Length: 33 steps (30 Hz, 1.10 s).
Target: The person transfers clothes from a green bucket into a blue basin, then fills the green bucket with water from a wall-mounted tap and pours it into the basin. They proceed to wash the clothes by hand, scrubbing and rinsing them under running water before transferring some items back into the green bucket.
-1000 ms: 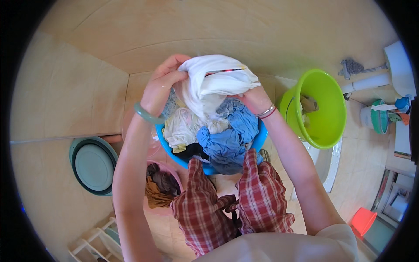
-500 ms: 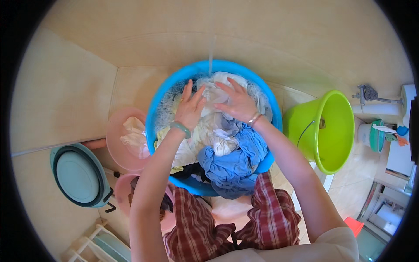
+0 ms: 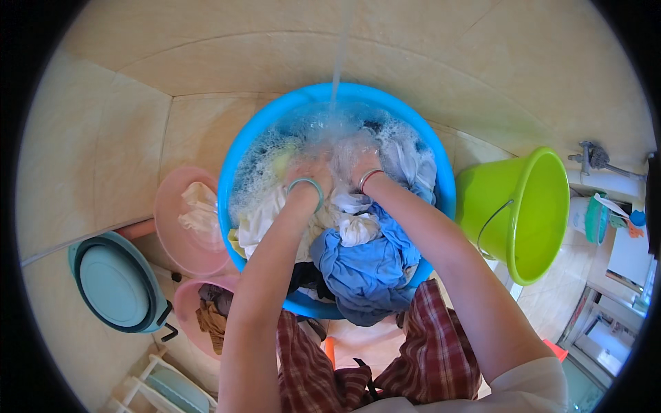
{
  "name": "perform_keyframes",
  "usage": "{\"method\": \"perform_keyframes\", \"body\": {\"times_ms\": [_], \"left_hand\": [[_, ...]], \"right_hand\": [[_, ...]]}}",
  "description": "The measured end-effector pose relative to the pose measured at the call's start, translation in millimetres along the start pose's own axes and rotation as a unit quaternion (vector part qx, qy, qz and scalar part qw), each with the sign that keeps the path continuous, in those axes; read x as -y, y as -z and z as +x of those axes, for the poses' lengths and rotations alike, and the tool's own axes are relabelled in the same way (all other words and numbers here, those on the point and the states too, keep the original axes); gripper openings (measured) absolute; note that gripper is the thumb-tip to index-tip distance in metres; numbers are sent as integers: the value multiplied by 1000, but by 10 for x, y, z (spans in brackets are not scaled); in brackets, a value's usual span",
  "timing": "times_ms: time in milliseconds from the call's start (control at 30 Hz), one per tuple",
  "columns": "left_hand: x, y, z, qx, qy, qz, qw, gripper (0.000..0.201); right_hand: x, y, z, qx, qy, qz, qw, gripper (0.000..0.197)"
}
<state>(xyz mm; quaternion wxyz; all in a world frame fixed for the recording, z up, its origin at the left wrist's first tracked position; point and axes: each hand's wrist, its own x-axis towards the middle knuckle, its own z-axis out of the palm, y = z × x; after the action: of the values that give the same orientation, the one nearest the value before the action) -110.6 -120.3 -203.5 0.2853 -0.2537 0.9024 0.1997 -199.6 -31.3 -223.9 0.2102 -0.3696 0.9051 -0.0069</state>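
Observation:
A large blue basin holds sudsy water and a heap of laundry. Into the foam at its far side reaches my left hand, a pale green bangle at its wrist. Close beside it, my right hand, with a bracelet, is also sunk in the suds. Foam and splashing water hide the fingers of both hands. White cloth lies around my left wrist. Blue cloth is piled nearer me, with a knotted white piece on top. A thin stream of water falls in between my hands.
At right stands a lime green bucket. On the left are a pink basin with white cloth, another pink basin with brown and dark cloth, and a teal collapsible basin against the wall. A metal tap sticks out at far right.
Both hands have gone down from above the laundry into the water, and the fingers have dropped out of sight. White cloth has sunk under the suds; foam and splashing now cover the far side.

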Motion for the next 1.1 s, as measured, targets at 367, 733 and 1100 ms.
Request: {"method": "perform_keyframes", "body": {"times_ms": [367, 733, 1100], "left_hand": [[42, 685, -552, -275, -116, -293, 909, 29], [-409, 1407, -779, -286, -190, -559, 755, 28], [-296, 1148, -849, -220, -137, -592, 763, 23]], "right_hand": [[-47, 1015, -551, -198, 76, 266, 940, 26], [57, 3521, -889, -469, 189, 475, 720, 36], [151, 3685, -824, -482, 187, 441, 733, 22]]}}
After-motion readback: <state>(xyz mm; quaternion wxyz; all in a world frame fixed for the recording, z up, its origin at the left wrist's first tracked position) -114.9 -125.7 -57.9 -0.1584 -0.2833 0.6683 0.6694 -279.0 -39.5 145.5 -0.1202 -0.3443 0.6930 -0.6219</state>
